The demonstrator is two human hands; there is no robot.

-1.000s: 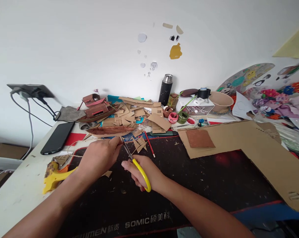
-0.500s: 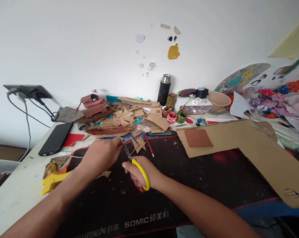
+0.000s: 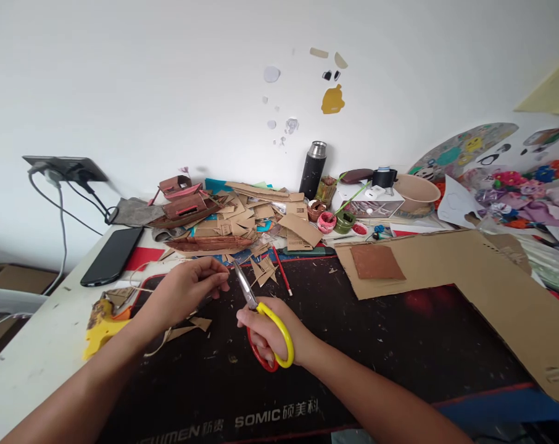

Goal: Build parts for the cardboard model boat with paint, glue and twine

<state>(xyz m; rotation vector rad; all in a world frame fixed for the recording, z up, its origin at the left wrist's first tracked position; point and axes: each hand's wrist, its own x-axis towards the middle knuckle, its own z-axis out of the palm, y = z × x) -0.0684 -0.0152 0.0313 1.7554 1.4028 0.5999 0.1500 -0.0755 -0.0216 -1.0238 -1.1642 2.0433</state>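
Observation:
My right hand (image 3: 273, 330) grips a pair of scissors (image 3: 261, 314) with one yellow and one red handle loop; the metal blades point up and left, slightly apart. My left hand (image 3: 187, 290) is just left of the blades, fingers pinched on a thin pale string or strip that trails down under the wrist. Both hands hover over a black desk mat (image 3: 353, 345) marked SOMIC. A small cardboard scrap (image 3: 200, 322) lies below my left hand.
A heap of cardboard offcuts and a brown model boat (image 3: 205, 237) lies behind the hands. A large L-shaped cardboard sheet (image 3: 483, 283) covers the right. A phone (image 3: 111, 256), yellow glue gun (image 3: 101, 324), red pencil (image 3: 282, 271), flask (image 3: 313, 169) and paint pots (image 3: 328, 219) stand around.
The scissors have drawn back from my left hand and their blades have parted. My left hand has pulled slightly left with the string still pinched.

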